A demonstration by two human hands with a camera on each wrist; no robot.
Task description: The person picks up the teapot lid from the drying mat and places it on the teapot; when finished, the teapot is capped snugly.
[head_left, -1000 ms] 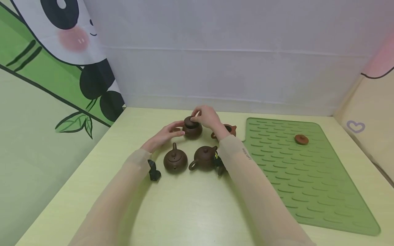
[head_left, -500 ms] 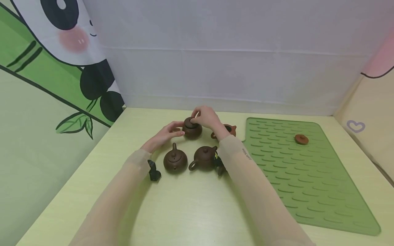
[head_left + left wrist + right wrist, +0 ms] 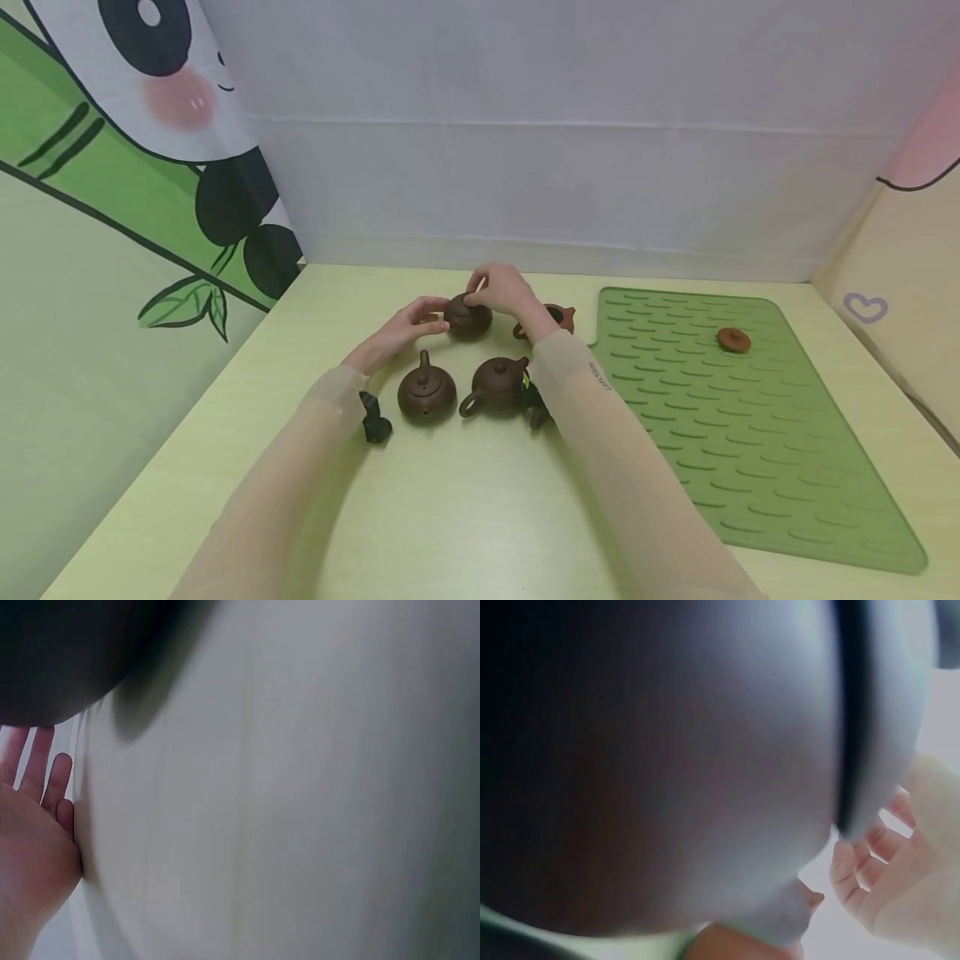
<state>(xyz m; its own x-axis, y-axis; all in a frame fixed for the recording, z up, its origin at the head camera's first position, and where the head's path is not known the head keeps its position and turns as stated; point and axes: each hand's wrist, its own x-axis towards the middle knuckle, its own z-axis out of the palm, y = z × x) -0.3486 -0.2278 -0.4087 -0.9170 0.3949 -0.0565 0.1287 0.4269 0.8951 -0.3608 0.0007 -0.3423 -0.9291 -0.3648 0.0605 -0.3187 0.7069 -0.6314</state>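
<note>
At the back of the table, a dark brown teapot (image 3: 468, 323) stands between the hands. My left hand (image 3: 401, 327) holds its left side, thumb at the front and fingers behind; in the left wrist view some fingers look straight. My right hand (image 3: 504, 290) pinches the top of the teapot lid (image 3: 467, 301), which sits at the pot's opening. Nearer to me stand two lidded brown teapots: the left one (image 3: 427, 393) and the right one (image 3: 497, 387). The right sleeve and a dark wrist device cover part of another dark item beside the right one.
A small reddish-brown teapot (image 3: 559, 318) with an open top is partly behind the right wrist. On the right, a green textured mat (image 3: 712, 400) bears a reddish-brown lid (image 3: 733, 340). A white cloth backdrop (image 3: 525, 183) rises behind the table.
The right hand has lowered the lid from just above the back teapot down onto its opening. The left hand has stayed at the pot's side.
</note>
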